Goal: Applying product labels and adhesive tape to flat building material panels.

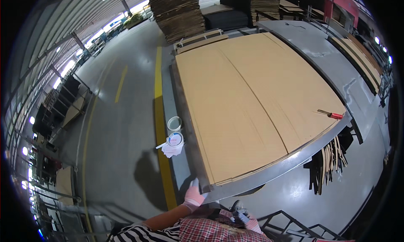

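Note:
My left hand (194,197), in a pink and white glove, is at the near left corner of a metal-edged table (269,169). Its fingers point away from me and its thumb stands apart; I see nothing in it. A large stack of brown cardboard sheets (235,103) lies on the table, with a long crease down the upper sheet. Low in front of my checked apron (206,230) is my right hand (251,225), also gloved. Its fingers are small and partly hidden, so their closure is unclear. A red-handled knife (335,115) lies on the cardboard's right side.
Two white tubs (174,124) stand left of the table, with crumpled paper (171,150) by the nearer one. Cardboard strips (332,155) hang below the right edge. A black metal frame (286,223) stands low right. Tall cardboard stacks (174,12) rise behind.

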